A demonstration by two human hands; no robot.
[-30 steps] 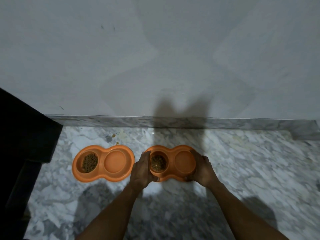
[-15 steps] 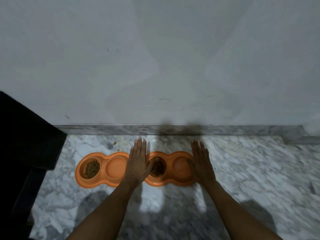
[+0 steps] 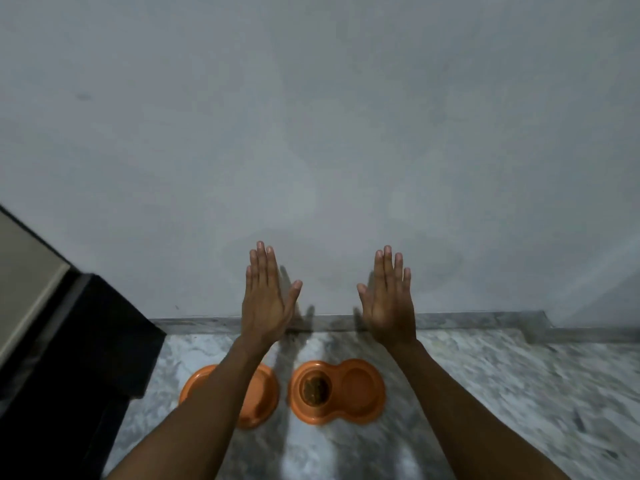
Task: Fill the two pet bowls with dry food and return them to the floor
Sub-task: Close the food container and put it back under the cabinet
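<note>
Left hand (image 3: pixel 265 299) and right hand (image 3: pixel 389 299) were flat, empty and well apart, above the left bowl (image 3: pixel 258 393) and right bowl (image 3: pixel 360 389) on the marble floor (image 3: pixel 485 393). Risk: light bowls on slick marble, so a stray foot could shove one and scatter kibble (image 3: pixel 316 391). The left bowl's fill was hidden by the forearm.

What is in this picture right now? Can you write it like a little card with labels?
Place: marble floor beside a grey wall
Left hand: open, fingers straight, raised, holding nothing
Right hand: open, fingers straight, raised, holding nothing
Right orange bowl: on the floor, dry food in its left cup, right cup bare
Left orange bowl: on the floor, partly hidden by the left forearm
Bowls together: side by side, not touching
Far left: dark furniture
</note>
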